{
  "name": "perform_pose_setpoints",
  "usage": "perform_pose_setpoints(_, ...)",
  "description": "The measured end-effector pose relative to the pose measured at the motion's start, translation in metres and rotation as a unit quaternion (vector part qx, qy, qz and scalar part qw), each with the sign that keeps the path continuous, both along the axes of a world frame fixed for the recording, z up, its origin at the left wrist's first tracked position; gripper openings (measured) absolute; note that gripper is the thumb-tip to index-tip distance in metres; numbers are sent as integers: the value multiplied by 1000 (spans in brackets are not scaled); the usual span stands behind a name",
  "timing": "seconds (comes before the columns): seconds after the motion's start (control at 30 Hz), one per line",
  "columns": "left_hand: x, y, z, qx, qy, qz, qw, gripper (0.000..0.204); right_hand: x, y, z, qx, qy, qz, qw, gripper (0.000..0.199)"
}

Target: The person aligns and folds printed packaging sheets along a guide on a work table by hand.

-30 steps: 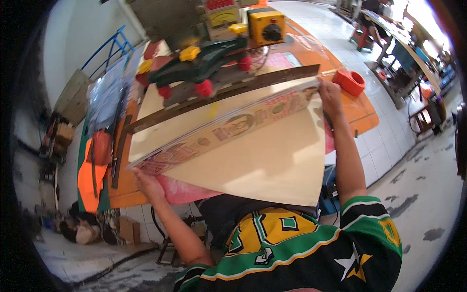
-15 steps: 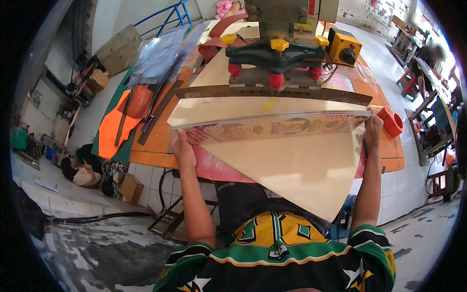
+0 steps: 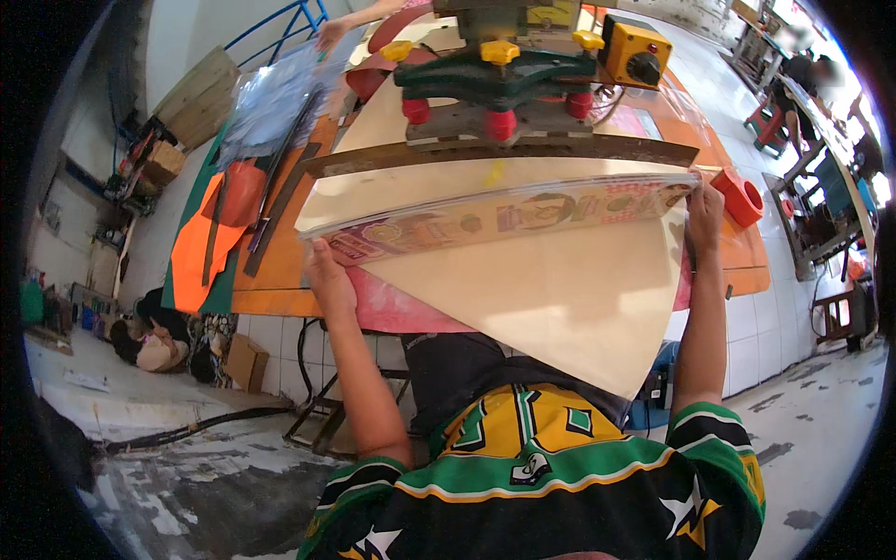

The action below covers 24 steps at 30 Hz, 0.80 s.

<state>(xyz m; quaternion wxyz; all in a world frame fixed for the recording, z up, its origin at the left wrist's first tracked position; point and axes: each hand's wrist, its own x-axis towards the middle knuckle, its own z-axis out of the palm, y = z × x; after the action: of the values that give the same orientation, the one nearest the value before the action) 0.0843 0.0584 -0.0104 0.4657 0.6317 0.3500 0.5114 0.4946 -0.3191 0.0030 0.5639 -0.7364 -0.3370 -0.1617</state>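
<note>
A thick stack of printed sheets (image 3: pixel 504 217) lies on the orange worktable (image 3: pixel 280 280), its colourful printed edge facing me. My left hand (image 3: pixel 327 271) grips the stack's near left corner. My right hand (image 3: pixel 702 213) holds its near right corner. A large cream sheet (image 3: pixel 569 299) hangs from under the stack over the table's front edge toward my lap. A dark metal bar (image 3: pixel 504 149) rests across the stack's far side, below a green clamp machine with red and yellow knobs (image 3: pixel 495 79).
A yellow switch box (image 3: pixel 635 51) sits on the machine. An orange tape roll (image 3: pixel 742 196) lies right of the stack. Orange and green sheets with dark strips (image 3: pixel 224 215) cover the table's left end. Another person's hand (image 3: pixel 331 33) reaches in at the back. Benches stand far right.
The view has swung so the stack sits level and centred. My hands stay on its two near corners, and the cream sheet still hangs below.
</note>
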Motion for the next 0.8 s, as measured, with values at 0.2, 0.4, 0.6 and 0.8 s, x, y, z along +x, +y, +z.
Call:
perform_pose_setpoints(0.2, -8, 3, -1, -17, 21, 17, 999, 71, 12, -5, -7, -59, 25, -25, 998, 56)
perform_pose_setpoints(0.4, -2, 13, -13, -10, -84, -2, 996, 67, 9, -4, -4, -40, 22, -25, 999, 57)
perform_pose_setpoints(0.6, -3, 11, -12, -52, -9, 47, 997, 62, 14, -4, -11, -6, -8, 7, 1000, 51)
perform_pose_setpoints(0.8, -7, 13, -12, -32, -76, -41, 996, 60, 15, -3, -11, -17, 23, 12, 1000, 52)
